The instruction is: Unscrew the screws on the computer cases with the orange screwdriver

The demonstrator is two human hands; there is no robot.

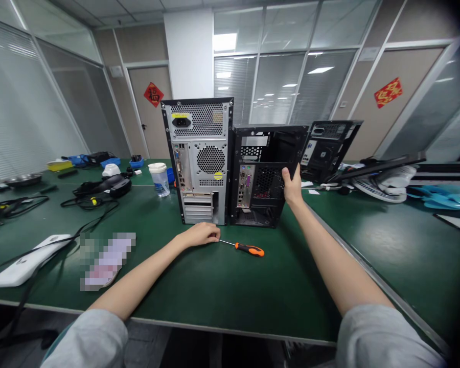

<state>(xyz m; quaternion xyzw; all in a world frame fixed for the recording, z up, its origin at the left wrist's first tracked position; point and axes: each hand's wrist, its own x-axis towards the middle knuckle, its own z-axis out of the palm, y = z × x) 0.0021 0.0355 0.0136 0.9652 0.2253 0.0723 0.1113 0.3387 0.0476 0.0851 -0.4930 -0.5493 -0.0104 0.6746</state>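
Note:
A tall computer case (201,134) with a silver back panel stands upright on the green table. Close against its right side is a shorter black computer case (258,199), with an opening at its top rear. My right hand (292,186) grips the black case's right edge, thumb on the back face. On the table in front of the silver case rests my left hand (201,234), fingers curled. The shaft tip of an orange and black screwdriver (250,249) meets those fingers; whether they hold it or anything else is hidden.
Another black computer case (324,151) stands behind on the right, near a white fan (383,186). Leftward are a lidded plastic cup (160,180), cables, a black headset-like device (103,187), a white elongated device (26,260) and a blurred-out phone-shaped item (109,260).

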